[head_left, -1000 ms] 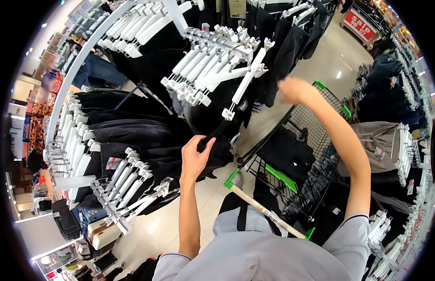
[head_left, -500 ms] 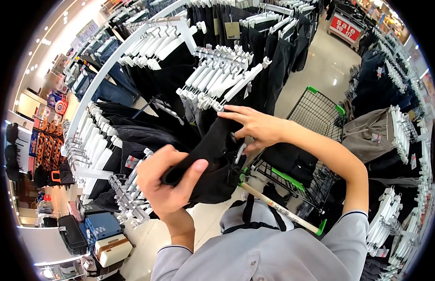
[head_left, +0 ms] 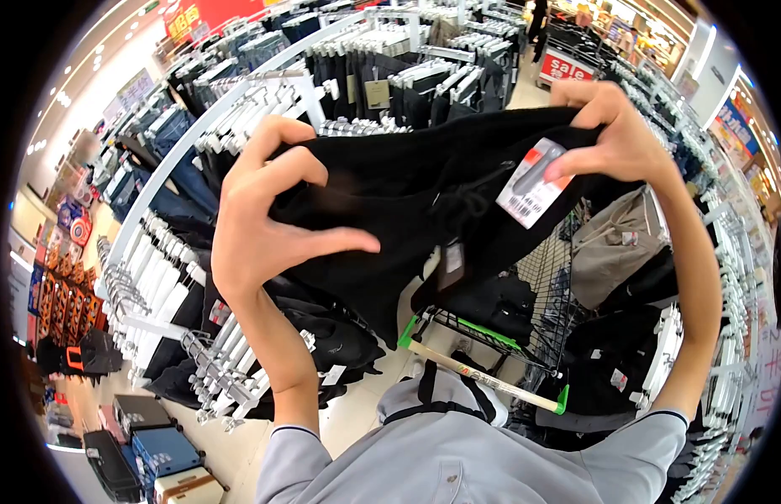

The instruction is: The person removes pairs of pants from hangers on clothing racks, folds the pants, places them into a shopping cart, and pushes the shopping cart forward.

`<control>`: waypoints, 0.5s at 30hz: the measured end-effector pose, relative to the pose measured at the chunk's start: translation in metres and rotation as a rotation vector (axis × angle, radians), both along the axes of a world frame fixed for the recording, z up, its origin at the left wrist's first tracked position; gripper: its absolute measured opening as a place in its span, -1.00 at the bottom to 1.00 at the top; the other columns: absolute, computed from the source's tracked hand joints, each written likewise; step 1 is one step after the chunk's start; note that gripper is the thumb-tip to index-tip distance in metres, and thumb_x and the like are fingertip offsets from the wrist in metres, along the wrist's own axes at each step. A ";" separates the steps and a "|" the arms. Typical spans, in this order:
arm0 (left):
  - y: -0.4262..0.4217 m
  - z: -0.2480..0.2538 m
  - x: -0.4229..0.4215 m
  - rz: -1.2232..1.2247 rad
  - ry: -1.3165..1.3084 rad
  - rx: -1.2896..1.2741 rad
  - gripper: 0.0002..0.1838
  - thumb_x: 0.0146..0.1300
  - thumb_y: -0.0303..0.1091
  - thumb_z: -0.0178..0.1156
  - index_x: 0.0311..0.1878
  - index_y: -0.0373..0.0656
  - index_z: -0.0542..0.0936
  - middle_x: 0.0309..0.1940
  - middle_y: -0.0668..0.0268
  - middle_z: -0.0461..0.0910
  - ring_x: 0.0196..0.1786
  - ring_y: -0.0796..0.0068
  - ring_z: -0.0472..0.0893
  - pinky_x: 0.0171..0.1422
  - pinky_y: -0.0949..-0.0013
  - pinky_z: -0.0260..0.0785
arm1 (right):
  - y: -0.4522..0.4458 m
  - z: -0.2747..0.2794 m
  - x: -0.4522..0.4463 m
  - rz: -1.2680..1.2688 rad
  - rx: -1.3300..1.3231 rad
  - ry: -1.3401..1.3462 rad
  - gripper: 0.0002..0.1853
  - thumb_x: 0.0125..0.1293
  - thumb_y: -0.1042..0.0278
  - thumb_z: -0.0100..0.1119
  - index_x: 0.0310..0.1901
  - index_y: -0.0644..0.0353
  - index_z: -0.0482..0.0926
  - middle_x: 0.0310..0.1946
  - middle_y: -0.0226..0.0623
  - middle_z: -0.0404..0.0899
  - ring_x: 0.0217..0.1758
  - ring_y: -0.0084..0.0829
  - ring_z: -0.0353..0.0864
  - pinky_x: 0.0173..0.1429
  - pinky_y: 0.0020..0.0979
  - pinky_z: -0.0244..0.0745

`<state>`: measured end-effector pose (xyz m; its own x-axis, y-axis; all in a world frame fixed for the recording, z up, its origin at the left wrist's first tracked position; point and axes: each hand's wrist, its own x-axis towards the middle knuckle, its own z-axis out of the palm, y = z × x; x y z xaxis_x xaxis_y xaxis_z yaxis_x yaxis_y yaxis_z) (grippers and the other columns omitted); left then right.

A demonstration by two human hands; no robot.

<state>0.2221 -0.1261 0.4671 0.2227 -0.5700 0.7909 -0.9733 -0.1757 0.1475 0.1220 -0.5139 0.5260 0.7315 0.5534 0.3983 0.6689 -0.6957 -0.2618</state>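
Black drawstring trousers are stretched by the waistband between my two hands, held up in front of me. My left hand grips the waistband's left end, fingers curled at the back and thumb across the front. At the other end my right hand pinches the waistband, its thumb over a white price tag with a red corner. A drawstring bow and a smaller dark label hang at the middle of the garment.
A shopping cart with dark clothes inside stands below the garment, its handle near my waist. Curved racks with white hangers flank me. Suitcases lie at lower left; a red sale sign stands far back.
The black trousers have been raised and spread wide. My right hand has moved up and right, from the hanger area to the waistband. The view has tilted up.
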 end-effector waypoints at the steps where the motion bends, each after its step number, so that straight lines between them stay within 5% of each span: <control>1: -0.010 0.000 0.004 -0.036 -0.020 0.007 -0.39 -0.33 -0.22 0.81 -0.45 -0.24 0.48 -0.14 0.21 0.56 -0.18 0.22 0.56 -0.13 0.32 0.44 | 0.006 0.014 -0.014 -0.103 -0.023 -0.030 -0.40 -0.07 0.22 0.80 -0.65 0.32 0.40 -0.37 -0.34 0.43 -0.31 -0.38 0.35 -0.24 -0.31 0.20; 3: -0.027 0.007 0.011 -0.014 -0.124 -0.062 -0.42 -0.21 -0.29 0.79 -0.50 -0.26 0.44 -0.18 0.18 0.60 -0.27 0.23 0.58 -0.20 0.33 0.42 | -0.014 0.040 -0.028 -0.124 -0.213 -0.110 -0.43 -0.09 0.17 0.82 -0.51 0.25 0.45 -0.20 -0.29 0.59 -0.17 -0.36 0.54 -0.10 -0.34 0.39; 5: -0.041 0.020 0.025 -0.046 -0.206 -0.268 -0.43 0.01 -0.37 0.74 -0.56 -0.29 0.38 -0.54 0.35 0.43 -0.44 0.53 0.40 -0.28 0.41 0.35 | -0.058 0.040 -0.047 -0.176 -0.150 -0.421 -0.42 -0.07 0.18 0.82 -0.22 0.17 0.52 0.15 -0.19 0.68 0.17 -0.28 0.67 0.25 -0.28 0.52; 7: -0.045 0.042 0.016 0.268 -0.010 -0.250 -0.58 0.08 -0.41 0.71 -0.47 -0.38 0.57 -0.24 0.35 0.74 -0.22 0.60 0.58 -0.10 0.45 0.44 | -0.053 0.060 -0.077 -0.327 -0.182 -0.426 -0.45 0.03 0.12 0.76 -0.13 0.20 0.58 0.16 -0.19 0.69 0.19 -0.29 0.68 0.29 -0.28 0.52; 9: -0.063 0.069 0.004 0.272 0.019 -0.349 -0.62 0.13 -0.31 0.69 -0.37 -0.44 0.70 -0.18 0.34 0.77 -0.13 0.58 0.65 0.03 0.47 0.48 | -0.040 0.096 -0.108 -0.614 -0.242 -0.443 -0.46 0.23 0.01 0.64 0.04 0.25 0.69 0.19 -0.19 0.72 0.24 -0.30 0.69 0.38 -0.28 0.50; 10: -0.061 0.077 0.035 0.062 -0.022 -0.388 -0.39 0.14 -0.09 0.67 -0.06 -0.55 0.73 -0.16 0.14 0.79 -0.02 0.40 0.74 0.18 0.39 0.53 | -0.024 0.115 -0.107 -0.422 -0.220 -0.396 -0.45 0.30 0.11 0.56 0.18 0.28 0.64 0.07 -0.18 0.76 0.08 -0.33 0.75 0.23 -0.29 0.60; 11: -0.083 0.090 -0.005 -0.075 0.332 -0.490 -0.70 0.34 -0.29 0.43 -0.11 -0.41 0.76 -0.14 -0.12 0.78 -0.12 0.04 0.77 0.09 0.23 0.57 | 0.000 0.126 -0.098 -0.232 -0.197 -0.352 -0.43 0.37 0.20 0.49 0.32 0.31 0.60 -0.05 -0.17 0.80 -0.08 -0.35 0.81 0.08 -0.31 0.71; 12: -0.090 0.095 -0.010 -0.079 0.335 -0.487 -0.70 0.34 -0.29 0.43 -0.11 -0.41 0.76 -0.14 -0.12 0.78 -0.12 0.04 0.77 0.09 0.23 0.57 | 0.020 0.114 -0.088 -0.237 -0.196 -0.349 -0.43 0.37 0.20 0.49 0.32 0.31 0.60 -0.05 -0.17 0.80 -0.08 -0.35 0.81 0.08 -0.31 0.71; 14: -0.107 0.106 -0.006 -0.179 0.241 -0.380 -0.65 0.26 -0.28 0.48 -0.06 -0.41 0.76 -0.08 -0.10 0.78 -0.02 0.07 0.76 0.17 0.22 0.56 | 0.047 0.080 -0.077 -0.788 -0.396 -1.020 -0.36 0.25 0.17 0.59 0.32 0.26 0.64 -0.09 -0.18 0.80 -0.06 -0.32 0.80 0.12 -0.28 0.64; 15: -0.117 0.111 0.001 -0.229 0.194 -0.329 -0.62 0.22 -0.27 0.51 -0.04 -0.41 0.77 -0.05 -0.09 0.78 0.03 0.08 0.76 0.21 0.21 0.55 | 0.045 0.082 -0.083 -0.794 -0.402 -1.019 -0.36 0.25 0.17 0.59 0.32 0.26 0.64 -0.09 -0.18 0.80 -0.06 -0.32 0.80 0.12 -0.28 0.64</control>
